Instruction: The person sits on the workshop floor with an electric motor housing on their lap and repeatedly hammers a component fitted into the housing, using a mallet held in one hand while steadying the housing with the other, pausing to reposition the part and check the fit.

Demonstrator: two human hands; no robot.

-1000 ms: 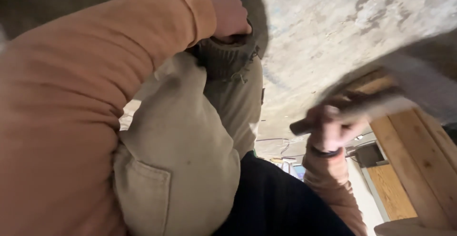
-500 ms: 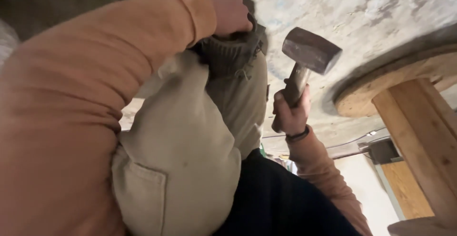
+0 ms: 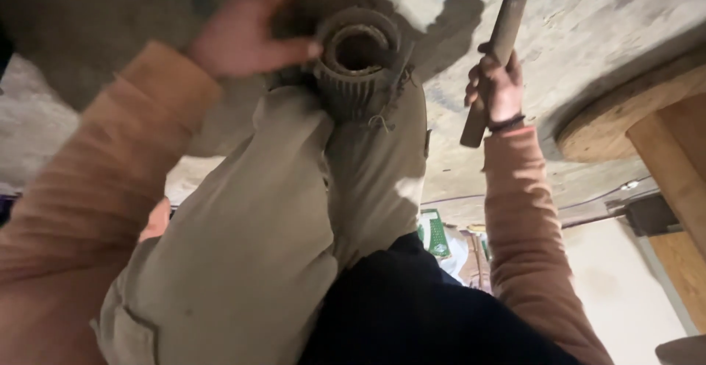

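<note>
The right hand, clenched on the hammer, has raised it toward one o'clock; the left hand now steadies the ribbed metal cylinder between the knees, exposed for striking.

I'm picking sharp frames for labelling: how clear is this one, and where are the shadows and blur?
Head view: left sleeve is smeared by motion blur; ribbed metal ring under the left hand is fairly sharp; hammer in the right hand is cropped at top; dark shadow falls on the concrete floor.

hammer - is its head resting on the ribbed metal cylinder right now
No, the hammer is raised in the right hand, its head up at the frame's top edge, well apart from the ribbed metal cylinder.
</note>
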